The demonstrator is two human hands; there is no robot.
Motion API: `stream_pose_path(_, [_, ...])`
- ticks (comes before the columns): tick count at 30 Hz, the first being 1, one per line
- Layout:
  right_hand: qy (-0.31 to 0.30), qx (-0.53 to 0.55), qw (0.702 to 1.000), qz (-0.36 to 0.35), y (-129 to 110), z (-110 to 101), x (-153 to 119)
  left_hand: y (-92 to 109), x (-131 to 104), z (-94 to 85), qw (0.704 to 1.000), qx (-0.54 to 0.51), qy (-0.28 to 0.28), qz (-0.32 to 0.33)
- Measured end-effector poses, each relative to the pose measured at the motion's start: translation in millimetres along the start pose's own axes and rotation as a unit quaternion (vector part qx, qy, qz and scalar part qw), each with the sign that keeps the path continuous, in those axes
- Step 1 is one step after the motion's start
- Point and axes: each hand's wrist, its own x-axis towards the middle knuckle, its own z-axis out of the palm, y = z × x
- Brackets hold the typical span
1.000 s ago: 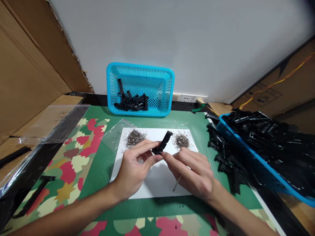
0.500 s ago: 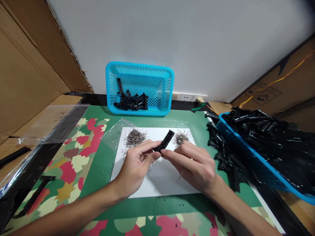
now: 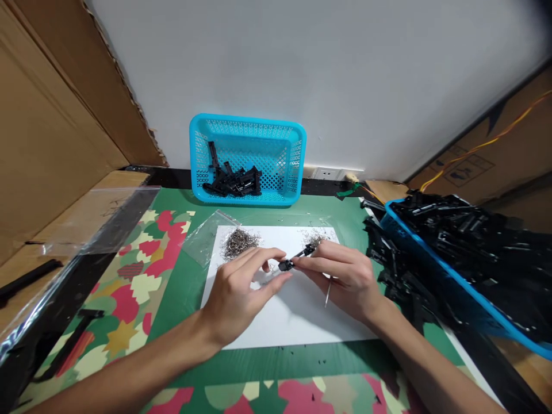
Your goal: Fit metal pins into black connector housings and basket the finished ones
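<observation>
two bare hands at a desk [image 3: 276,359], as i follow them through the head camera. with the right hand [image 3: 347,276] i grasp a slim black part [image 3: 286,265], pinched between thumb and forefinger; the same hand carries a thin metal tool [image 3: 328,292], tucked among the fingers, its free end jutting out below them. the black part is raised between the two hands, its near end turned to the left hand [image 3: 237,293]. the left hand is released: its thumb and forefinger stand parted on either side of that end, and i cannot tell whether either one touches it. beneath both hands lies a white sheet [image 3: 280,328]. on the sheet, just beyond the left hand, is a dark heap of small metal pieces [image 3: 240,244]; just beyond the right hand is a second heap [image 3: 314,237], partly hidden by that hand. a clear bag [image 3: 209,236] lies beyond the left hand, left of the first heap. farther beyond both hands, a blue basket [image 3: 248,118] stands tilted, holding a pile of black pieces [image 3: 235,179]. to the right of the right hand is a second blue basket [image 3: 448,282], heaped with dark pieces [image 3: 457,230]; loose black pieces [image 3: 397,282] lie between it and that hand. well left of the left hand lies a black bar [image 3: 30,280].
</observation>
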Motion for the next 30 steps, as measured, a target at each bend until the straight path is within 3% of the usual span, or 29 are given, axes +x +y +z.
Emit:
stream_pose_path(4, [-0.044, 0.022, 0.999, 0.015, 3.8, -2.3, 0.5, -3.2, -1.1, 1.3, 0.998, 0.04, 0.032, 0.046])
stream_pose_path(11, [-0.16, 0.063, 0.968, 0.185, 4.2, -18.5, 7.9, -4.7, -2.5, 5.1, 0.993, 0.104, -0.008, 0.055])
stream_pose_path(19, [-0.179, -0.056, 0.98, 0.075, 7.7, -14.6, 7.1, -5.7, -4.9, 10.4, 0.975, 0.173, -0.015, 0.136])
stream_pose_path(22, [-0.128, -0.066, 0.987, 0.068, 8.1, -15.5, 3.7, -5.0, -5.1, 9.9, 0.972, 0.184, -0.02, 0.147])
stream_pose_path(25, [-0.023, -0.026, 0.995, 0.089, 0.9, -12.4, 3.2, -4.0, -5.4, 8.7, 0.968, 0.193, -0.034, 0.155])
stream_pose_path(28, [0.071, 0.067, 0.977, 0.192, -13.8, -2.7, 7.7, -3.4, -5.2, 8.2, 0.966, 0.197, -0.048, 0.158])
stream_pose_path(30, [0.081, 0.129, 0.953, 0.261, -23.2, 5.3, 11.2, -3.4, -4.9, 8.5, 0.966, 0.196, -0.048, 0.159])
